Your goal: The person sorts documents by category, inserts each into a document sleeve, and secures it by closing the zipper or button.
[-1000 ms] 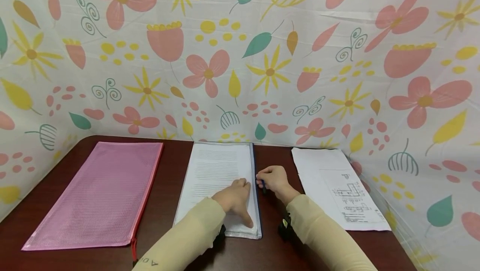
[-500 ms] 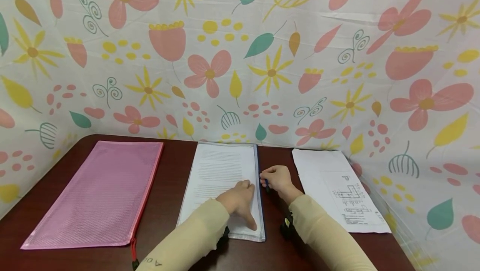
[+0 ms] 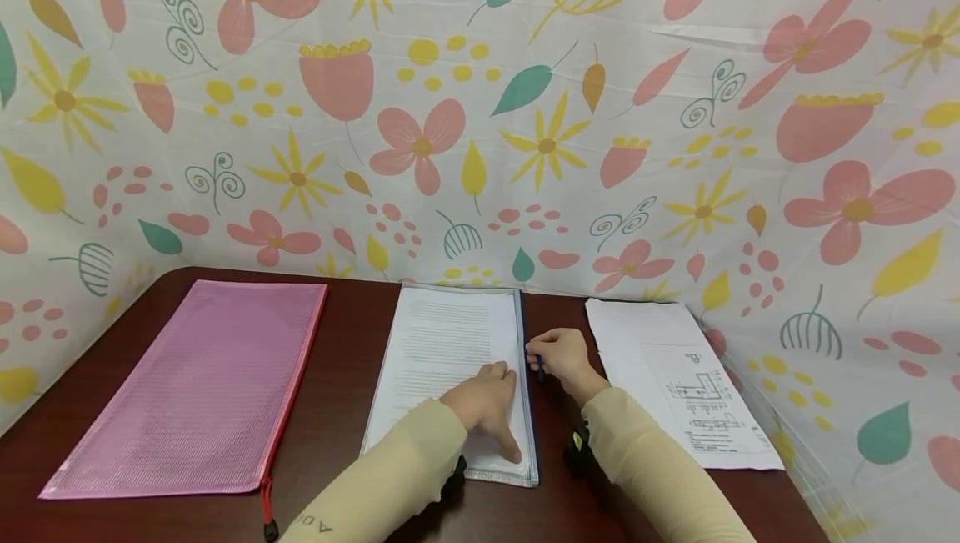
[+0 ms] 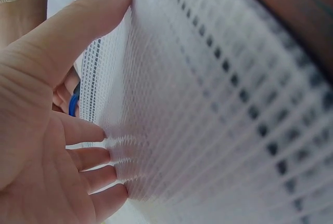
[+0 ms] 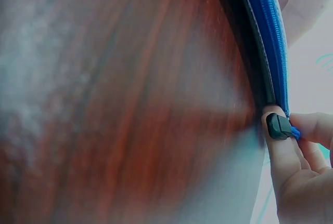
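A white mesh zipper pouch [image 3: 442, 330] with a printed sheet showing through it lies in the middle of the table. My left hand [image 3: 487, 401] rests on its lower right part, thumb apart from the fingers. In the left wrist view the fingertips [image 4: 115, 195] press the mesh into small wrinkles. At the pouch's right edge, my right hand [image 3: 561, 355] pinches the zipper pull [image 5: 295, 132], a blue cord with a black end piece [image 5: 279, 126]. The blue zipper [image 5: 268, 18] runs along that edge, straight to the pinching fingers in the right wrist view.
A pink mesh zipper pouch [image 3: 195, 384] with a red zipper and hanging red pull [image 3: 267, 505] lies at the left. Right of my hands is a white sheet [image 3: 675, 376] with printed drawings. A flowered curtain [image 3: 480, 109] rises behind the dark table [image 3: 341, 376].
The white pouch has slid a little to the right, nearer the printed sheet, and both hands have shifted right with it. The right hand keeps its pinch on the zipper pull.
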The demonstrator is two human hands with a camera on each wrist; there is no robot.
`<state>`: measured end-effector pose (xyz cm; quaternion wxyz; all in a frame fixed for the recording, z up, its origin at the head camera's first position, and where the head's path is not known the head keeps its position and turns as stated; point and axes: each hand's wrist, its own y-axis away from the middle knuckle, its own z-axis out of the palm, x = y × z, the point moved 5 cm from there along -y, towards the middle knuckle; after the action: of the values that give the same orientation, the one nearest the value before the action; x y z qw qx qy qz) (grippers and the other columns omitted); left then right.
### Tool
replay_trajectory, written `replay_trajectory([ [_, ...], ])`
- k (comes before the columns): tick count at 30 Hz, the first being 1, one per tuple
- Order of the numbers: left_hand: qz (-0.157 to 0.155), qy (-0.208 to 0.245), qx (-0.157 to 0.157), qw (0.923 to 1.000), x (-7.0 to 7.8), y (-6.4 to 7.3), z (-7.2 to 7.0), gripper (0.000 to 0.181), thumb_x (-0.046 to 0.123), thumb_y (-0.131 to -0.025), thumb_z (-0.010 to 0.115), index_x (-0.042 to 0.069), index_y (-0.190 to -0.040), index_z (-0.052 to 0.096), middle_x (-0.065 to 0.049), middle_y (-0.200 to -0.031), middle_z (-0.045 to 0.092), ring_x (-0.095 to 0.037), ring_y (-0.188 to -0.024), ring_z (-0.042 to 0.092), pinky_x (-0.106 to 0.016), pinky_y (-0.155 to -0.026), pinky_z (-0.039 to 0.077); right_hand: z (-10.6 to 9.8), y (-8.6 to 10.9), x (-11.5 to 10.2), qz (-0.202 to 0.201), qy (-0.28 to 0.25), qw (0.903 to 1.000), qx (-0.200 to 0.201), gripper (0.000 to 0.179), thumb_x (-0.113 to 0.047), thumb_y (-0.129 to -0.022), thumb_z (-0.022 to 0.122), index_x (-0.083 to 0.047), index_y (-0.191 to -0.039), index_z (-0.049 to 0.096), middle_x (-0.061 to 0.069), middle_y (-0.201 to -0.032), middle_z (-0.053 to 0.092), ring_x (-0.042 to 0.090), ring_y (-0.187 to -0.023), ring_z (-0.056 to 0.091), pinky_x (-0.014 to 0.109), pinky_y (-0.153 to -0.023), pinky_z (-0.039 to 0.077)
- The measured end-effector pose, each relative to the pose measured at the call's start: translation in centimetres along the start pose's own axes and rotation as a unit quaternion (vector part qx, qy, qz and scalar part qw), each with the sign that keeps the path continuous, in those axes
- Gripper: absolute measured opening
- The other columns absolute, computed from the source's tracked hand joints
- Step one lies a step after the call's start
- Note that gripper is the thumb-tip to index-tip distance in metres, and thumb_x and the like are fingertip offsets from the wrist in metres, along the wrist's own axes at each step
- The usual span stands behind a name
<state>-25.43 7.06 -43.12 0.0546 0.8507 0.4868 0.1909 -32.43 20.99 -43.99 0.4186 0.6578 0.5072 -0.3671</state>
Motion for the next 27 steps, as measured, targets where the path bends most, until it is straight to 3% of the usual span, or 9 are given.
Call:
replay_trajectory([
  [12, 0.005, -0.033, 0.0, 0.9994, 0.5, -0.2, 0.1, 0.123, 0.062, -0.054, 0.082, 0.004, -0.148, 0.028, -0.011, -0.149, 0.03, -0.025, -0.139, 0.028, -0.03, -0.109, 0.035, -0.4, -0.7, 0.2, -0.008, 0.004, 0.9999, 0.008, 0.016, -0.006, -0.086, 0.065, 0.008, -0.094, 0.068, 0.012, -0.077, 0.069, 0.014, -0.06, 0.064, 0.025, -0.056, 0.053],
  [27, 0.006, -0.027, 0.008, 0.9996, 0.2, -0.2, 0.2, 0.123, 0.062, -0.052, 0.083, 0.004, -0.147, 0.029, -0.011, -0.151, 0.029, -0.025, -0.14, 0.028, -0.029, -0.111, 0.032, -0.3, -1.4, 0.2, -0.003, 0.008, 0.9997, 0.024, 0.016, -0.007, -0.086, 0.066, 0.007, -0.093, 0.068, 0.012, -0.077, 0.07, 0.014, -0.059, 0.064, 0.023, -0.054, 0.052],
])
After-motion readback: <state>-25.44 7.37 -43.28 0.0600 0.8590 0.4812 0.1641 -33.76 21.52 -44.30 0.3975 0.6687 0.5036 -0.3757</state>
